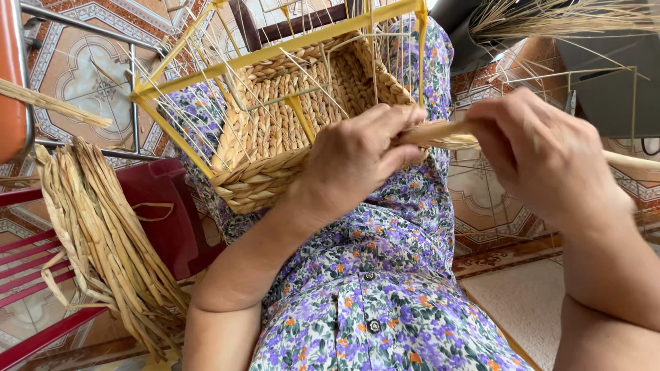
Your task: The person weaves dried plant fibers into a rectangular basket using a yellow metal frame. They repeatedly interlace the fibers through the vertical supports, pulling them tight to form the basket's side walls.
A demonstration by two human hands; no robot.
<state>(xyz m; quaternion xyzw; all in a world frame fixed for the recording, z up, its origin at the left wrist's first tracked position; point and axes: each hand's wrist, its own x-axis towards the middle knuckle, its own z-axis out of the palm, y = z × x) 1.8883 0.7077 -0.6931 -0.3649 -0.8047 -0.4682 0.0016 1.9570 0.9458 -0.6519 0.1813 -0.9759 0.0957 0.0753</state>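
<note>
A half-woven basket (289, 117) of dried straw plaits sits on my lap, built around a yellow metal frame (275, 51) with thin wire uprights. My left hand (357, 154) presses against the basket's near right corner, fingers closed on a flat dried straw strand (447, 134). My right hand (543, 154) grips the same strand a little further right and holds it taut across the basket's edge. The strand's free end runs off to the right behind my right hand.
A bundle of loose dried straw strands (103, 240) lies over a dark red plastic chair (172, 220) at my left. More straw (564, 17) hangs at the top right. Patterned floor tiles (75, 69) and a metal rail (130, 89) lie beyond.
</note>
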